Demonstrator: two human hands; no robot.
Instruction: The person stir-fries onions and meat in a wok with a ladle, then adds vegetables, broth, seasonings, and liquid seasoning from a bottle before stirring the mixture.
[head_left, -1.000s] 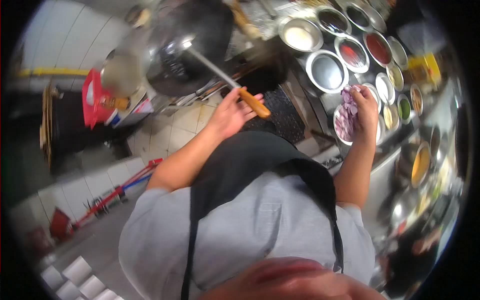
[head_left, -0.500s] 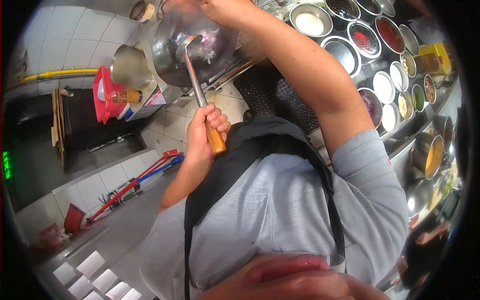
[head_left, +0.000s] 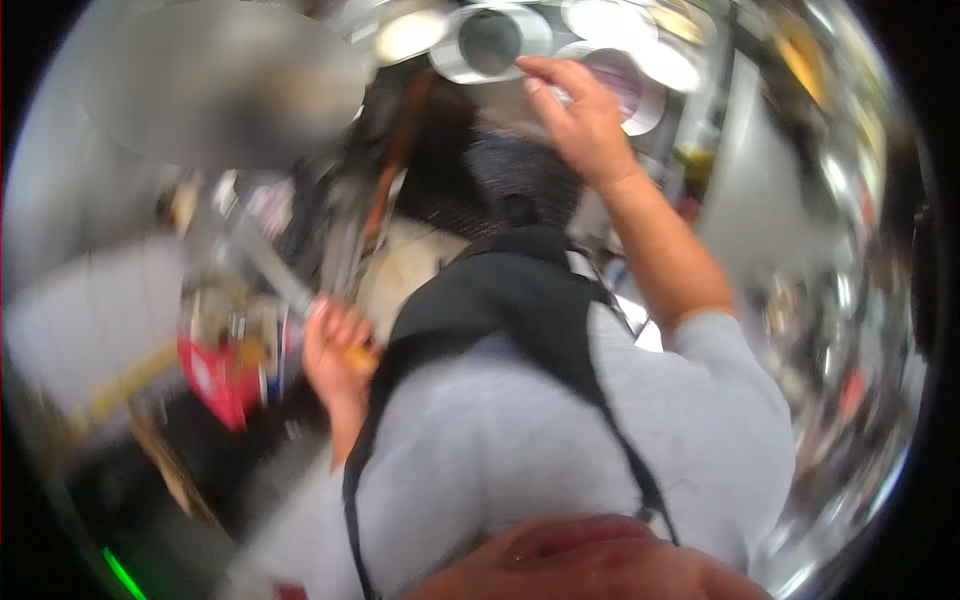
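My left hand (head_left: 335,345) is wrapped around the wooden handle of a ladle (head_left: 265,255), whose metal shaft slants up and left. The ladle's bowl cannot be made out. My right hand (head_left: 590,125) is raised above the row of containers, index finger and thumb apart, and nothing clear shows in it. Closest to its fingertips is a round metal container (head_left: 490,42) with a dark inside. Partly behind the hand stands a bowl with purple pieces (head_left: 615,80), perhaps onion. The wok cannot be clearly made out now.
A large smeared grey oval (head_left: 225,85) covers the upper left. More containers (head_left: 410,37) line the back, with pale contents. A red box-like thing (head_left: 220,375) and a bottle-like shape stand at the left. Blurred metalware fills the right side.
The view has swung toward the containers and blurred. My right hand has left the wok's rim and moved right, to the containers. My left hand still grips the ladle, now lower in view.
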